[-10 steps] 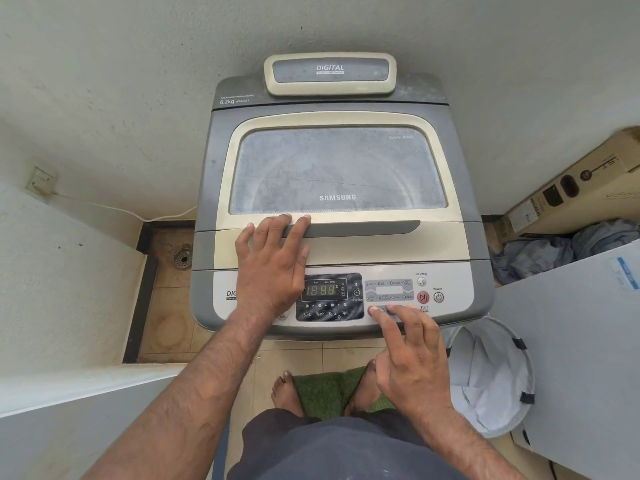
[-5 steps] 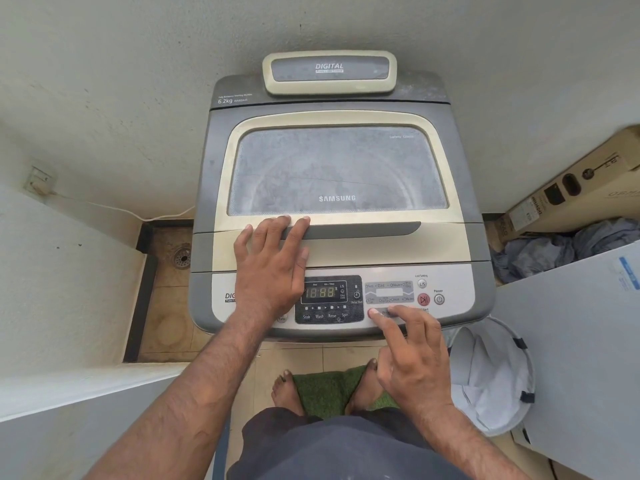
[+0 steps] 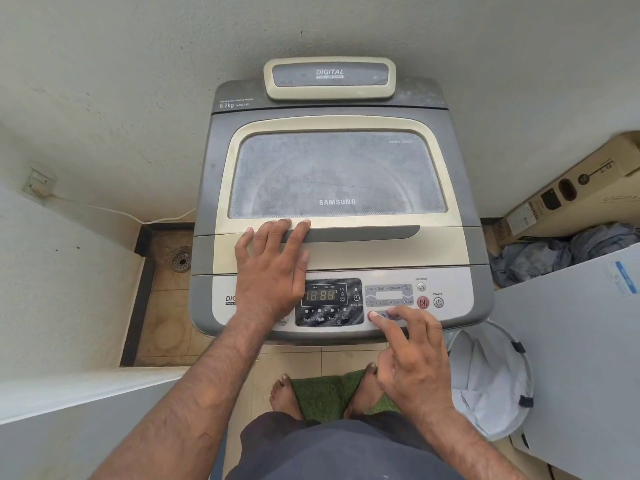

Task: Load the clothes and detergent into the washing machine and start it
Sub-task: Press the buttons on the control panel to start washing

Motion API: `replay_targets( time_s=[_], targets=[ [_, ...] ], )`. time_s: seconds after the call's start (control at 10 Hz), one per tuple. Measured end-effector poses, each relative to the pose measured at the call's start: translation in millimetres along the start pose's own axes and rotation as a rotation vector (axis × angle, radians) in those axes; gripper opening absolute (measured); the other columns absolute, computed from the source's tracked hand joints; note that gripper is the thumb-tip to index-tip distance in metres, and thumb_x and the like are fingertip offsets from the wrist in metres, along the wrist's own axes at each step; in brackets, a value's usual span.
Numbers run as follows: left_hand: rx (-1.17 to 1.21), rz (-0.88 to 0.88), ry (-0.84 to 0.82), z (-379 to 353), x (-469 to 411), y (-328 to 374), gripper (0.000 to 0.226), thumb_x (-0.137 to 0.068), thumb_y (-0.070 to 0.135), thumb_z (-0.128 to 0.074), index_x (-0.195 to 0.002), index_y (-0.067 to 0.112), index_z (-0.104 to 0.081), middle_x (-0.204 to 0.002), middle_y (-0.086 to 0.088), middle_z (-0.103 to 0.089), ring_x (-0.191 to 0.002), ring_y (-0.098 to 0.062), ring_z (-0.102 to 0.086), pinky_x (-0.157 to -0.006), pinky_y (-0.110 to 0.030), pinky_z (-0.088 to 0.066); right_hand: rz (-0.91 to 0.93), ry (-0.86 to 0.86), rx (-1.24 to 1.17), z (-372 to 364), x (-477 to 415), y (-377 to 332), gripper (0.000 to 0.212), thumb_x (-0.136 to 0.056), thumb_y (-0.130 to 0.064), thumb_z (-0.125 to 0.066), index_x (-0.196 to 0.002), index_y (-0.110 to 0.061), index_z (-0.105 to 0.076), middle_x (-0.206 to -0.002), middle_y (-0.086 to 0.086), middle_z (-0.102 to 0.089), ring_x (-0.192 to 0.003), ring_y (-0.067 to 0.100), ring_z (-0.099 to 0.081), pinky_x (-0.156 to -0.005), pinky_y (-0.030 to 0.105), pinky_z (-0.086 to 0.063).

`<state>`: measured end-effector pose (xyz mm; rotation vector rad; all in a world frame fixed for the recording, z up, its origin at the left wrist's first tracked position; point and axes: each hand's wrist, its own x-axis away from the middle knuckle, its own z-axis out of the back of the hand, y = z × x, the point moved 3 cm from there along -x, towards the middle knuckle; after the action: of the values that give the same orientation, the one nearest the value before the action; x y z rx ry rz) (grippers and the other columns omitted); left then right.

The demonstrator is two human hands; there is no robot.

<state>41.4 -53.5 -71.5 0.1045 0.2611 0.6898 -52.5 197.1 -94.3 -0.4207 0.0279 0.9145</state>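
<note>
- Nearest the camera, I am seeing bare feet standing on a green mat [image 3: 323, 393], with a pale laundry basket [image 3: 491, 382] sitting just right of them.
- Right hand [image 3: 412, 362] is reaching to the control panel [image 3: 450, 292]; index fingertip [image 3: 374, 317] is pressing a button on its lower row, other fingers loosely curled, gripping nothing.
- Left hand [image 3: 270, 268] is lying flat and spread, palm down, over the panel's left part, fingertips touching the dark lid handle [image 3: 363, 233].
- Display [image 3: 322, 295] is glowing with digits.
- Washing machine [image 3: 332, 109] is standing against the wall, glass lid [image 3: 339, 174] shut; I cannot tell what is inside.
- Far right, a cardboard box [image 3: 588, 188] is leaning beside crumpled cloth [image 3: 554, 251].
</note>
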Motion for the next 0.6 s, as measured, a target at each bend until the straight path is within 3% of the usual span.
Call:
replay_targets(
  time_s=[0.6],
  targets=[
    [0.005,-0.003,0.003,-1.3,-0.4,-0.8,0.053,-0.1,0.037,-0.046,-0.152,0.027,-0.045,-0.141,0.0,-0.05,-0.135,-0.025,-0.047,-0.12,-0.051,-0.023,0.015,0.052,0.004,-0.8,-2.9,0.7,0.055,-0.074,-0.01,-0.045,-0.118,-0.017,-0.078,-0.119,0.01,-0.065,-0.116,0.033,-0.05,-0.088,0.045,-0.054]
  ],
)
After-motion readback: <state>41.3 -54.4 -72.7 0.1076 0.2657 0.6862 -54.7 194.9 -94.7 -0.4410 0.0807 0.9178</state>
